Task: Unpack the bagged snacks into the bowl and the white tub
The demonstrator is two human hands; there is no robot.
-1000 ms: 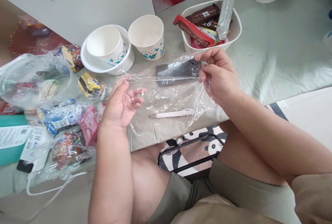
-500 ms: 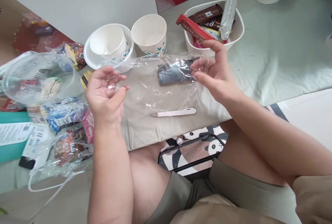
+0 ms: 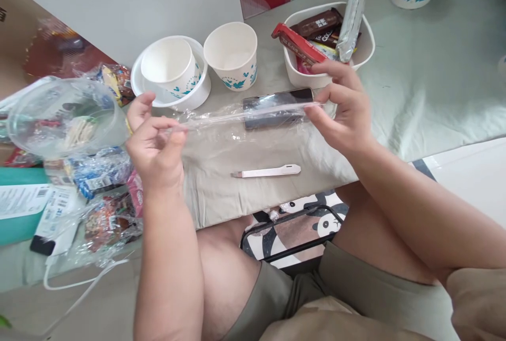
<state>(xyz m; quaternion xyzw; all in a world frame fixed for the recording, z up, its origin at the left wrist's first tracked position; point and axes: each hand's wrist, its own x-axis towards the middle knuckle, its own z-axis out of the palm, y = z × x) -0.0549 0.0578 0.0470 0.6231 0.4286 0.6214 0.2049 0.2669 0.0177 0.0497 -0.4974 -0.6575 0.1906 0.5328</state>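
A sheet of clear plastic wrap (image 3: 241, 114) is stretched almost edge-on between my two hands above the table. My left hand (image 3: 155, 143) pinches its left end with thumb and fingers closed. My right hand (image 3: 342, 111) pinches its right end. Just behind the wrap a dark phone (image 3: 276, 108) lies flat on the cloth. A thin white cutter (image 3: 265, 172) rests on the cloth below the wrap, apart from both hands.
Two white paper cups (image 3: 232, 54), one inside a white bowl (image 3: 136, 81), stand behind. A white tub (image 3: 367, 48) holds chocolate bars. Wrapped snacks (image 3: 98, 172) and a clear plastic bowl (image 3: 59, 114) crowd the left. My knees are under the table edge.
The loose, crumpled wrap has been pulled taut into a thin flat band. My left hand closed on its end and moved left; my right hand closed on the other end.
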